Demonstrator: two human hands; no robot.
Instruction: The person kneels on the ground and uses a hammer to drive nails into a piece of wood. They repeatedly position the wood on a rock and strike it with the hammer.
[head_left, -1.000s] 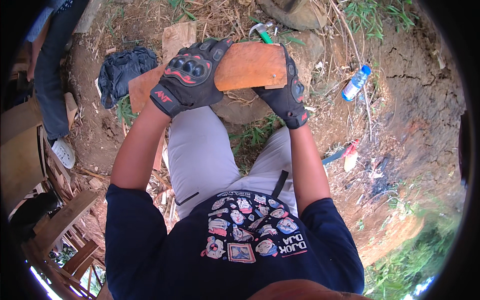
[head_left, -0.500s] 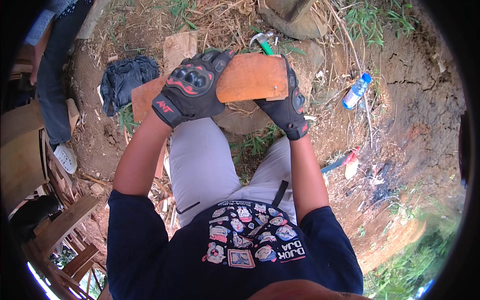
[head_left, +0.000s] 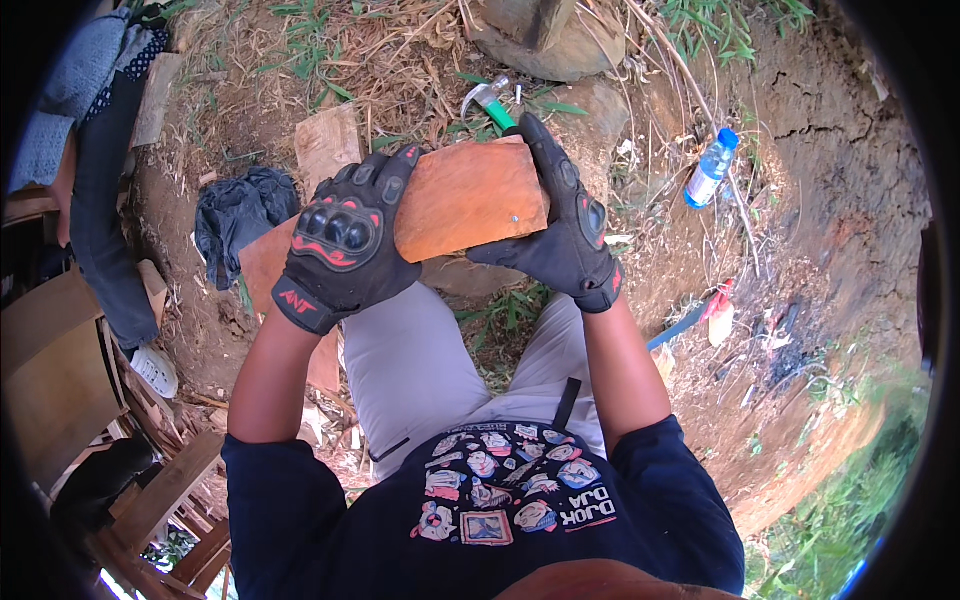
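Both my hands wear black padded gloves and hold a flat reddish-brown wooden block [head_left: 470, 198] above my knees. My left hand [head_left: 345, 245] clasps the block's left end, knuckles up. My right hand [head_left: 565, 225] wraps its right end, fingers reaching over the far edge. A small nail head shows near the block's right side. Just beyond the block a hammer [head_left: 490, 100] with a green handle lies on the ground, partly hidden by the block and my right fingers.
A plastic water bottle [head_left: 708, 170] with a blue cap lies on the dirt to the right. Dark cloth [head_left: 235, 215] and wooden boards [head_left: 325, 145] lie on the left. Another person's legs [head_left: 105, 200] stand at far left. A large stone [head_left: 540, 40] is ahead.
The block and both hands have shifted slightly nearer and lower in view. My grip on it is unchanged.
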